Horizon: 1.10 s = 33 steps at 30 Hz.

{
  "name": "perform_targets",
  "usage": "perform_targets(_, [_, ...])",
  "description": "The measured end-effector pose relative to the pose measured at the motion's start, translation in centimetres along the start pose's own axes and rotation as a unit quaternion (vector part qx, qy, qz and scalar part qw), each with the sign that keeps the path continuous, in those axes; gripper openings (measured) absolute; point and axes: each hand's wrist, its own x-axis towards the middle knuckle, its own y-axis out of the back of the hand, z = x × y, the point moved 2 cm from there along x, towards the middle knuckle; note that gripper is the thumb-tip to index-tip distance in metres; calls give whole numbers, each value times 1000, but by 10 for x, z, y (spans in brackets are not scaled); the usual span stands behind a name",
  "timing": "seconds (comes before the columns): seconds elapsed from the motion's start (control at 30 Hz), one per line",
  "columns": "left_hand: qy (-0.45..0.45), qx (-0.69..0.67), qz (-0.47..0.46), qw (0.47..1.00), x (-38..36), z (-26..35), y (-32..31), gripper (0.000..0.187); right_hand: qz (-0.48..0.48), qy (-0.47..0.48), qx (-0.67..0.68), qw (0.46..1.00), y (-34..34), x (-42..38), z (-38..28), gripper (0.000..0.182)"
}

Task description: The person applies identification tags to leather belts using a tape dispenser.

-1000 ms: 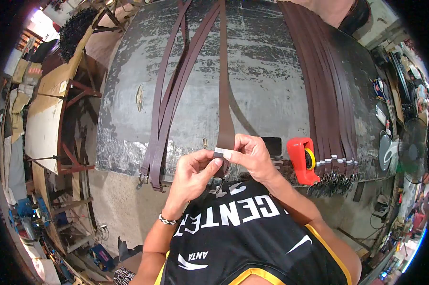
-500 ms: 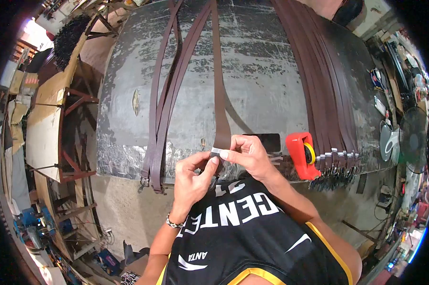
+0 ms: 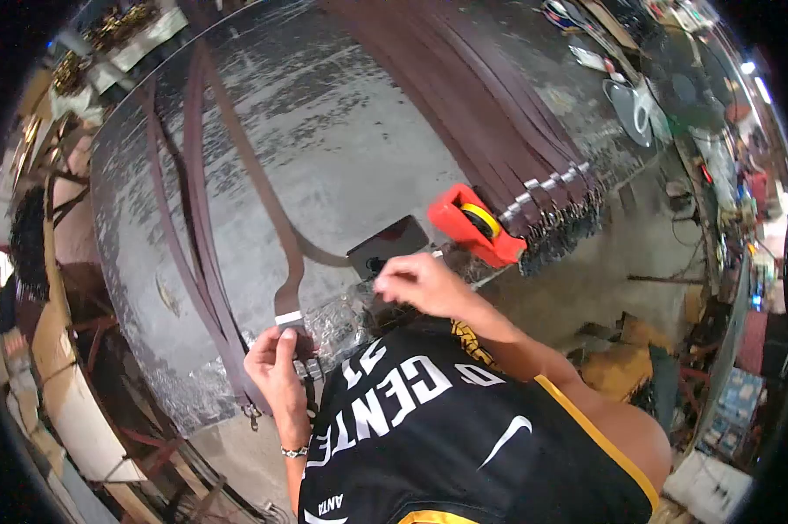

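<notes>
My left hand (image 3: 276, 371) pinches the near end of a brown strap (image 3: 280, 227) between thumb and fingers. A white band (image 3: 287, 320) wraps the strap just beyond my thumb. The strap runs away across the dark table. My right hand (image 3: 424, 284) is off the strap, its fingers curled in with nothing visible between them. It hovers at the near edge of a flat black phone-like object (image 3: 389, 244). Beyond it to the right stands a red tape dispenser (image 3: 464, 229) carrying a yellow-cored roll (image 3: 481, 220).
A wide row of brown straps (image 3: 455, 96) with white bands and metal clips (image 3: 555, 205) lies at the right. More straps (image 3: 203, 244) lie at the left of the worn table (image 3: 341, 157). A fan (image 3: 686, 87) stands past the table's right side.
My right hand has let go of the strap and moved right, toward the dispenser. My left hand keeps the strap end. The view has turned, so the table appears tilted.
</notes>
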Motion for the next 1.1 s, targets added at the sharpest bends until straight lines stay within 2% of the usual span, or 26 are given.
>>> perform_targets(0.07, [14,-7,-2,1000,2,-2,-1,16,96,-116,10,989,42,-29,12,19])
perform_targets(0.13, [13,-5,-2,1000,3,-4,-3,15,195,-92,-9,976,88,-62,26,16])
perform_targets(0.2, [18,3,1,1000,2,-3,-4,14,281,-136,-78,947,135,-95,40,17])
perform_targets(0.3, [24,6,-1,1000,1,-4,-9,13,346,-122,-284,886,181,-125,50,21])
perform_targets(0.4, [24,21,-8,999,1,0,-16,14,293,-85,-334,892,193,-124,53,23])
perform_targets(0.5, [20,23,-20,999,0,2,-19,15,241,-103,-277,924,195,-117,66,25])
perform_targets(0.63, [12,25,-32,999,0,2,-18,15,204,-132,-286,927,204,-114,66,24])
perform_targets(0.83, [14,32,-29,999,-4,1,-21,15,225,-104,-302,920,207,-115,89,21])
perform_targets(1.1, [8,41,-35,999,-6,5,-29,15,282,-115,-204,930,193,-111,80,15])
